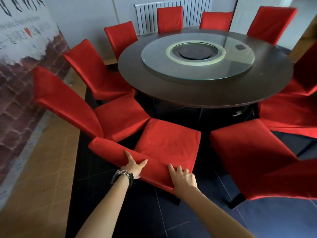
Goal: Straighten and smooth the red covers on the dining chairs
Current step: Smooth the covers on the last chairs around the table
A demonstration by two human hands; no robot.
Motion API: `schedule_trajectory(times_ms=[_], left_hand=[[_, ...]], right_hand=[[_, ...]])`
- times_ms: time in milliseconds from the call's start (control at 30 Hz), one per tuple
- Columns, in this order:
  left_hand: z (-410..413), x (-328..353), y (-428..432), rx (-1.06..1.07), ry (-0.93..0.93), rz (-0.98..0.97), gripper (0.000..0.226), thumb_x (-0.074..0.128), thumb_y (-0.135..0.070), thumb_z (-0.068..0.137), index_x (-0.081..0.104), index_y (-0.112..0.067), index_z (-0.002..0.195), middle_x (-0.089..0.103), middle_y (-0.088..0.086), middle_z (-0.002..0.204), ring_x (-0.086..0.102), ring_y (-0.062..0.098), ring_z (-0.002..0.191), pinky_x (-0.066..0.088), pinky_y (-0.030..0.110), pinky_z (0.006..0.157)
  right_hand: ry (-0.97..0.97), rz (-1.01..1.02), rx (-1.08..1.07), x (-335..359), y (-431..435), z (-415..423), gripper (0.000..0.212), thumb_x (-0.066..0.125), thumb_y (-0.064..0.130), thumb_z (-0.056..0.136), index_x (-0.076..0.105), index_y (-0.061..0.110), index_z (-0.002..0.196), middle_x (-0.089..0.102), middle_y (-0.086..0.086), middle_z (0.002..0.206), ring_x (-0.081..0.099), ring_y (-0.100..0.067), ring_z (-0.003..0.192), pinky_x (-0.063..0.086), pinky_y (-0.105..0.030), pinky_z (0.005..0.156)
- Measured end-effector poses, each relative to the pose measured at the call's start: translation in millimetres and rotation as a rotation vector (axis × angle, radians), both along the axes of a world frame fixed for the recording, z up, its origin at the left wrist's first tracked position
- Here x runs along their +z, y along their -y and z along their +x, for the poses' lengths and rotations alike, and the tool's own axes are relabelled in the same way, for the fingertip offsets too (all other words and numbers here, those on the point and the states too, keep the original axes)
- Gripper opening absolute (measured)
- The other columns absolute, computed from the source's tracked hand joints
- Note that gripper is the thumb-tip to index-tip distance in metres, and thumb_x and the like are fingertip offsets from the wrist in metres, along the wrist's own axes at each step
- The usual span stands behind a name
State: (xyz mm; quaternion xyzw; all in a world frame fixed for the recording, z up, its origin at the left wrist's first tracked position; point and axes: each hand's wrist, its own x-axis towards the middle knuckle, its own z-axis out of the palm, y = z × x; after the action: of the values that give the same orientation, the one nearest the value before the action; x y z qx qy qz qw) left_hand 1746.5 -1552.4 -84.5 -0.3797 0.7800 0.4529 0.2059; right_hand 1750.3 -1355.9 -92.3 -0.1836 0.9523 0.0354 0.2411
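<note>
Just at the near side of the round dining table [171, 91], the red cover [155, 170] is sitting on the nearest chair [169, 141], and a person is leaning over its backrest from behind. The left hand [134, 166], wearing a dark wristband [122, 174], is gripping the cover at the top of the backrest with forefinger and thumb spread apart. The right hand [184, 179] is holding the same top edge just beside it, fingers bent over the fabric. More red-covered chairs are ringing the table, a glass turntable [197, 71] is lying at its centre, and a white radiator [148, 16] is hanging on the far wall.
</note>
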Motion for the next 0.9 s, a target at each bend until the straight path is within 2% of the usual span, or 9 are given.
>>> schedule_trajectory(times_ms=[67, 167, 233, 300, 467, 633, 767, 833, 900], left_hand=[[-3.1, -0.1, 4.6, 0.081, -0.033, 0.060, 0.122, 0.075, -0.050, 0.074, -0.027, -0.042, 0.142, 0.025, 0.029, 0.147, 0.055, 0.041, 0.112, 0.058, 0.043, 0.080], [-4.4, -0.9, 5.5, 0.195, -0.081, 0.041, 0.135, 0.084, -0.048, 0.063, -0.027, -0.049, 0.140, 0.021, 0.029, 0.146, 0.052, 0.044, 0.113, 0.060, 0.044, 0.067], [-4.2, -3.5, 1.6, 0.299, -0.122, 0.024, 0.139, 0.087, -0.042, 0.061, -0.028, -0.051, 0.138, 0.019, 0.031, 0.143, 0.048, 0.046, 0.116, 0.058, 0.039, 0.052], [-2.5, -4.4, -7.0, 0.348, -0.141, 0.032, 0.140, 0.088, -0.036, 0.062, -0.030, -0.050, 0.137, 0.020, 0.032, 0.142, 0.048, 0.047, 0.116, 0.055, 0.035, 0.045], [11.2, -2.8, -42.4, 0.355, -0.149, 0.056, 0.139, 0.085, -0.027, 0.068, -0.033, -0.046, 0.137, 0.019, 0.035, 0.138, 0.048, 0.046, 0.113, 0.058, 0.040, 0.056], [16.0, -2.6, -71.5, 0.300, -0.177, 0.085, 0.139, 0.084, -0.029, 0.070, -0.038, -0.045, 0.135, 0.019, 0.035, 0.135, 0.046, 0.037, 0.094, 0.054, 0.032, 0.046], [7.7, 0.6, -77.7, 0.193, -0.158, 0.107, 0.139, 0.082, -0.036, 0.071, -0.043, -0.039, 0.132, 0.027, 0.035, 0.138, 0.053, 0.041, 0.110, 0.060, 0.038, 0.061], [5.1, 2.9, -78.0, 0.173, -0.138, 0.110, 0.138, 0.080, -0.038, 0.073, -0.045, -0.036, 0.132, 0.034, 0.033, 0.138, 0.060, 0.040, 0.104, 0.060, 0.038, 0.064], [5.3, 2.8, -77.0, 0.167, -0.115, 0.103, 0.135, 0.077, -0.040, 0.076, -0.047, -0.035, 0.130, 0.040, 0.031, 0.136, 0.067, 0.035, 0.092, 0.060, 0.033, 0.061]], right_hand=[[-0.018, -0.044, 0.026, -2.0, -4.3, -1.7, 0.086, 0.065, 0.014, 0.083, 0.009, 0.023, 0.149, 0.042, -0.009, 0.130, 0.049, -0.030, 0.113, 0.047, -0.038, 0.082], [-0.034, -0.075, 0.063, -3.5, -9.9, -1.5, 0.078, 0.061, 0.011, 0.083, 0.016, 0.022, 0.146, 0.047, -0.009, 0.126, 0.053, -0.031, 0.110, 0.045, -0.037, 0.081], [-0.037, -0.087, 0.075, -5.3, -14.2, -1.7, 0.076, 0.060, 0.010, 0.082, 0.018, 0.022, 0.145, 0.048, -0.010, 0.125, 0.055, -0.031, 0.109, 0.045, -0.038, 0.082], [-0.040, -0.103, 0.073, -5.7, -22.0, -1.2, 0.074, 0.059, 0.008, 0.081, 0.020, 0.022, 0.143, 0.049, -0.009, 0.124, 0.056, -0.031, 0.108, 0.045, -0.037, 0.083], [-0.044, -0.105, 0.061, -5.2, -56.3, 3.2, 0.071, 0.058, 0.010, 0.083, 0.023, 0.026, 0.143, 0.051, -0.007, 0.124, 0.057, -0.030, 0.110, 0.046, -0.037, 0.085], [-0.043, -0.093, 0.023, -2.6, -86.3, 6.7, 0.065, 0.057, 0.020, 0.087, 0.024, 0.030, 0.143, 0.054, -0.002, 0.125, 0.057, -0.027, 0.111, 0.044, -0.033, 0.081], [-0.041, -0.095, -0.017, -0.5, -100.1, 6.0, 0.062, 0.054, 0.015, 0.086, 0.027, 0.031, 0.140, 0.053, 0.001, 0.126, 0.054, -0.026, 0.113, 0.044, -0.034, 0.082], [-0.041, -0.092, -0.017, 0.4, -102.5, 3.8, 0.064, 0.054, 0.014, 0.086, 0.027, 0.031, 0.140, 0.050, 0.002, 0.130, 0.050, -0.026, 0.117, 0.045, -0.036, 0.085], [-0.027, -0.102, -0.004, 1.4, -103.6, 1.2, 0.063, 0.056, 0.019, 0.088, 0.026, 0.032, 0.142, 0.046, 0.005, 0.135, 0.047, -0.025, 0.121, 0.045, -0.037, 0.088]])
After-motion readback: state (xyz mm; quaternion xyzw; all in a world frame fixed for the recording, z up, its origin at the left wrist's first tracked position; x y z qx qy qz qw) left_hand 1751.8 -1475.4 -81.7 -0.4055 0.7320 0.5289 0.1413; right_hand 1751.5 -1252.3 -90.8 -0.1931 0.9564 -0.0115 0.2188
